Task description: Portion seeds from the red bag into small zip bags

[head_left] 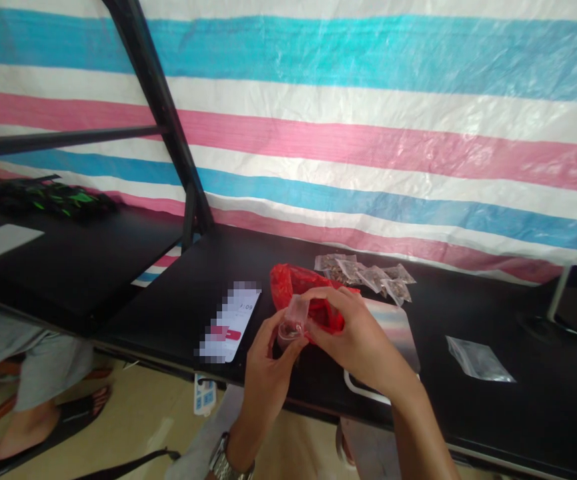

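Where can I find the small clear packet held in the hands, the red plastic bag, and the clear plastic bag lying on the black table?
Small clear packet (294, 315): head view, on its upper part.
Red plastic bag (284, 287): head view, on its upper left part.
Clear plastic bag (478, 360): head view, on its middle.

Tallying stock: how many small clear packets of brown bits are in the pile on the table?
5 visible, all overlapping in the pile behind the red plastic bag; others may be hidden underneath.
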The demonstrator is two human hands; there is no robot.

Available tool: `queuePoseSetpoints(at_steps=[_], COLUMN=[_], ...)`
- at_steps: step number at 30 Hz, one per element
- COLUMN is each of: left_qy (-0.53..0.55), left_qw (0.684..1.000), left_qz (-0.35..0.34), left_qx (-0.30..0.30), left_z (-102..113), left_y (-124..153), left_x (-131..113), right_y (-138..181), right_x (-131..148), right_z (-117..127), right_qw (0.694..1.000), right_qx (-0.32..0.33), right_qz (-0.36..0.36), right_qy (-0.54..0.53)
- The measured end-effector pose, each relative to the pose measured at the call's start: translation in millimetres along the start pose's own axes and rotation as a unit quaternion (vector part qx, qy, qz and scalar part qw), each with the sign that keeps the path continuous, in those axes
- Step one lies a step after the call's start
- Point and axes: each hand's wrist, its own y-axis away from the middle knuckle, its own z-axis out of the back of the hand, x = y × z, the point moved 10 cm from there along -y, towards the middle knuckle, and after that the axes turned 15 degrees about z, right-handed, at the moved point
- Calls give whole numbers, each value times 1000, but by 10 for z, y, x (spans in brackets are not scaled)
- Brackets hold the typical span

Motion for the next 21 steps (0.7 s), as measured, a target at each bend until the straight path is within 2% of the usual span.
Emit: queuePoseSetpoints(at_steps=[3, 7, 10, 14, 17, 19, 21], left_qy=[14, 15, 10, 9, -7, -6, 10], left_qw=[1000, 1000, 1000, 1000, 1000, 999, 999], left_qz=[1, -3, 0, 19, 23, 24, 30], left_qx=[12, 14, -1, -18, -15, -25, -40], left_z=[-16, -8, 28, 77, 81, 115, 167], left_y=[2, 2, -2, -8, -6, -5, -7], left_x=[-10, -16, 10, 59, 47, 28, 14], right_y=[8, -3, -36, -52, -28, -14, -18], right_x=[65, 148, 109, -231, -486, -495, -400], right_z=[-68, -104, -55, 74, -97, -274, -412], right_qw=[996, 990, 992, 986, 976, 971, 966], right_qx=[41, 64, 35, -33, 39, 97, 127], right_qz=[31, 60, 57, -14, -76, -80, -62], right_qy=[78, 111, 108, 165, 201, 205, 217])
